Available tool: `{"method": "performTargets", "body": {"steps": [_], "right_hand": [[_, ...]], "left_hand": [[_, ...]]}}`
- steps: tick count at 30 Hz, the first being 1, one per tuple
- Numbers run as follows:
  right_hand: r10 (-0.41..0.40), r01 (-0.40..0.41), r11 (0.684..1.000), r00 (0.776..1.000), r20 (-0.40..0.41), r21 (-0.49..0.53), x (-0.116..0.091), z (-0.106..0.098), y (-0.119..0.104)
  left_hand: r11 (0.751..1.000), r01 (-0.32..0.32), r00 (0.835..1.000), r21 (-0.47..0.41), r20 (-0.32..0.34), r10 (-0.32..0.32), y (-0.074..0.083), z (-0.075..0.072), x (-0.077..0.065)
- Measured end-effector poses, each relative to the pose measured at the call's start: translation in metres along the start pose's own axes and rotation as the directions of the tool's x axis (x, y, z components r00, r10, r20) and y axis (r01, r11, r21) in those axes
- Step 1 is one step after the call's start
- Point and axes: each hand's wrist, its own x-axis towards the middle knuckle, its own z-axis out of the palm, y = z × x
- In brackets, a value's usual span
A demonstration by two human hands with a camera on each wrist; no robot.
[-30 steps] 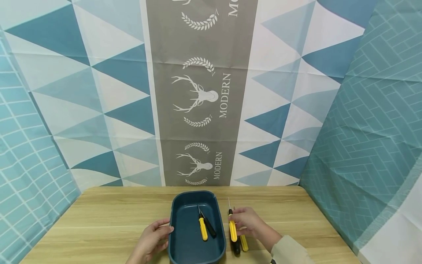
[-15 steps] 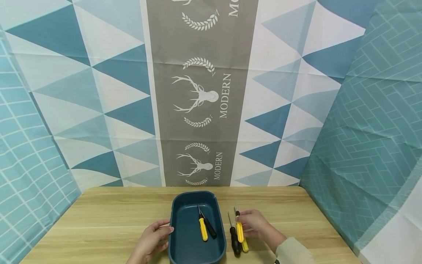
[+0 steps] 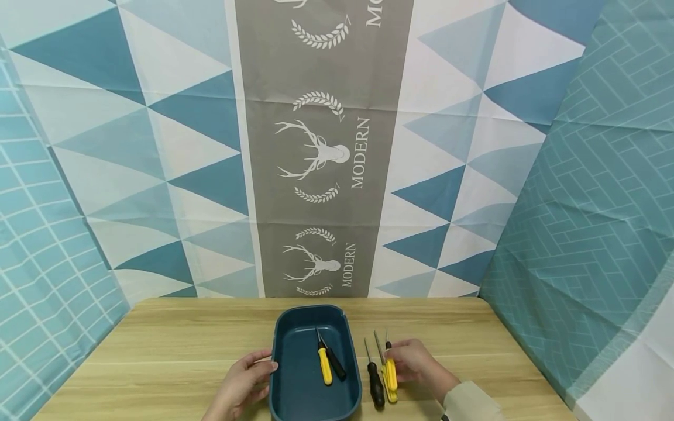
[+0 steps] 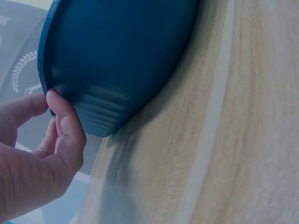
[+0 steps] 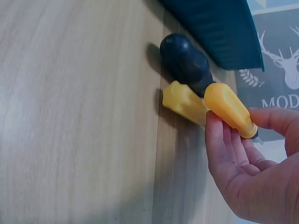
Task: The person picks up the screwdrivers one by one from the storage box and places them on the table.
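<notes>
1. Compared with a second ago, the right hand [image 3: 414, 359] has carried its yellow screwdriver [image 3: 392, 374] toward 3 o'clock, from over the black screwdriver [image 3: 376, 386] to over the second yellow screwdriver [image 5: 183, 100]; the box [image 3: 295, 374] and left hand [image 3: 244, 379] have stayed put.
2. Nearest, at 4 o'clock from the box, a pale sleeve [image 3: 470, 402] covers the right forearm.
3. At 9 o'clock, the left hand pinches the rim of the box between thumb and fingers.
4. At 3 o'clock, the right hand grasps the yellow screwdriver by its handle, thumb opposite the fingers, tip toward 12. In the head view it overlaps the second yellow screwdriver; I cannot tell whether they touch.
5. Both lying tools rest on the wooden table [image 3: 184, 351] past the box's 3 o'clock wall, the black one nearer it, tips toward 11.
6. Inside the box, toward its 3 o'clock side, a third yellow screwdriver [image 3: 325, 367] lies beside a slim black screwdriver [image 3: 336, 365].
7. Farthest, at 12, hangs a deer-print backdrop [image 3: 305, 204].
</notes>
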Motion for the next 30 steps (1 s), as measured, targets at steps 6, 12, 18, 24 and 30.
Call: {"method": "performTargets", "body": {"steps": [6,12,18,24,30], "right_hand": [[0.024,-0.025,0.999,0.999,-0.044,-0.030,0.0026,-0.0044,0.0046],[0.049,-0.053,0.997,0.997,-0.055,-0.062,0.0029,-0.0054,0.0044],[0.058,-0.065,0.994,0.996,-0.070,-0.092,0.0037,-0.0054,0.0062],[0.054,-0.067,0.988,0.994,-0.094,-0.142,0.0048,-0.0066,0.0087],[0.034,-0.055,0.979,0.994,-0.108,-0.198,0.0051,-0.0028,0.0102]], "left_hand": [[1.000,0.008,1.000,-0.006,-0.006,-0.008,-0.0003,-0.0002,0.0001],[1.000,0.007,1.000,-0.003,-0.008,-0.007,-0.0001,-0.0001,0.0001],[1.000,0.006,1.000,0.012,-0.014,-0.006,0.0005,0.0003,0.0007],[1.000,0.006,1.000,0.010,-0.012,-0.006,0.0008,0.0007,0.0008],[1.000,-0.005,1.000,0.015,0.002,0.005,0.0009,0.0009,-0.0006]]}}
